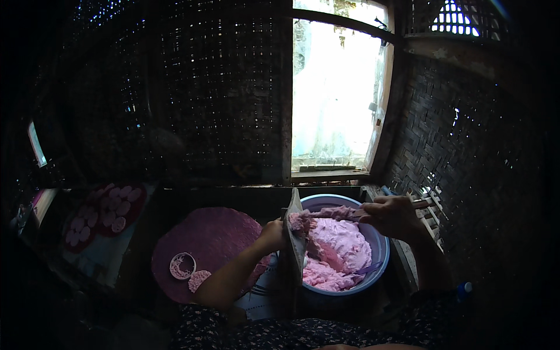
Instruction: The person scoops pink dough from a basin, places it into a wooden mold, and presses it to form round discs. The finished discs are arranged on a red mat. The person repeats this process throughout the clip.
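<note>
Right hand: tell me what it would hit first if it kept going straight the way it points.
The right hand points toward the person's left, holding a thin tool across the blue basin. Going straight on, it would probably first meet the lump of pink dough on the flat board that the left hand holds, though depth is unclear.

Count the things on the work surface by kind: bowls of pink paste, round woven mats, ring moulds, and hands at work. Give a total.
Blue bowl of pink paste: 1
Round woven mat: 1
Round ring mould: 1
Hands at work: 2, the left hand holding a flat board, the right hand holding a stick
Total: 5
</note>
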Demonstrator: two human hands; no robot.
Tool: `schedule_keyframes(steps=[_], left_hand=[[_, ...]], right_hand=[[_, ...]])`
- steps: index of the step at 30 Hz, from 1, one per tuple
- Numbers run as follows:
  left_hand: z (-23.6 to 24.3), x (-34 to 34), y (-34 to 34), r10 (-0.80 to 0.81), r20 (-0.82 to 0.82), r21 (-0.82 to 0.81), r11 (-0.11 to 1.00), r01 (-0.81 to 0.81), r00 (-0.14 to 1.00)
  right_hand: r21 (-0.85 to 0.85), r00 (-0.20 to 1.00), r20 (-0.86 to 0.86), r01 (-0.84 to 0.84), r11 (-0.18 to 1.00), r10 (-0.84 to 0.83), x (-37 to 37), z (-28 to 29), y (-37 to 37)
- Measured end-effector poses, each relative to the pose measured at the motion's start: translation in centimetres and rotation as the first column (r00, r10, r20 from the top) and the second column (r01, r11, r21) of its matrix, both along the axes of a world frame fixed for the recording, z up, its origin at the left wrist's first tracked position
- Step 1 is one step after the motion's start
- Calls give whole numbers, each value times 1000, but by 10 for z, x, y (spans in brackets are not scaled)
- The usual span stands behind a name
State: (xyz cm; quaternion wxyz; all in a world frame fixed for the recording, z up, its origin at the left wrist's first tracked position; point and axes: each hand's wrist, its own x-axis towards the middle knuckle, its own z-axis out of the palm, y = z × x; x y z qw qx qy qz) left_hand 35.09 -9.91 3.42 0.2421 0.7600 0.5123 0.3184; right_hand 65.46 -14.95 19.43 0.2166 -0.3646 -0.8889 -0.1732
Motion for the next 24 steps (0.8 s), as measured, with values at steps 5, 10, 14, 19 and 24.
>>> schedule_keyframes(steps=[5,10,14,19,24], left_hand=[[17,25,-8,52,-214,80,996,-36,975],[20,38,-7,86,-99,-163,981,-102,991],[3,15,5,-41,44,-157,986,47,998],[-18,-21,20,-313,501,4,933,360,807],[-20,-18,16,-378,636,-35,857,515,673]], right_hand=[[-36,986,162,-22,999,27,-6,-3,9],[363,969,236,-157,919,72,-55,-35,1],[403,977,182,-174,899,107,-45,-38,-7],[323,986,-168,45,945,11,-1,-20,10],[138,981,-156,-90,986,112,-12,-54,19]])
